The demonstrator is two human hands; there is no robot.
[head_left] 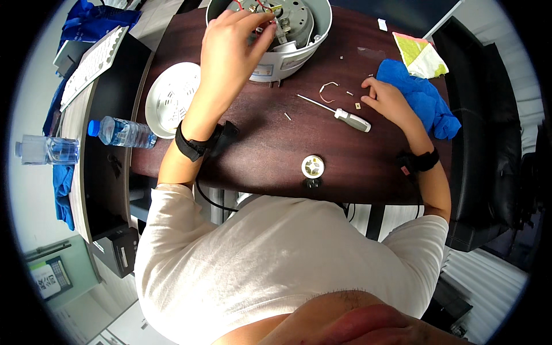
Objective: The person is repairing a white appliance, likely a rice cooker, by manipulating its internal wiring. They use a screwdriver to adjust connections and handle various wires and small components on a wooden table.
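Observation:
Thumb and fingertips of my left hand (233,52) come together over the upturned round appliance base (293,63), among its wires and metal parts. Whatever sits between those fingertips is too small to make out. Inside the white shell show a grey metal disc (296,23) and red and yellow wires. My right hand (391,103) rests on the table beside a blue cloth (422,98), thumb and forefinger apart, holding nothing. Just left of it lie a small beige block (357,106), a screwdriver (352,120) with a grey-white handle, and a short bent wire (328,87).
A white slotted round cover (167,103) lies at the left, by a water bottle (123,132). Near the front edge is a small round white part (313,167). A yellow-green and white cloth (422,54) lies at the far right. A black sofa (483,132) borders the right side.

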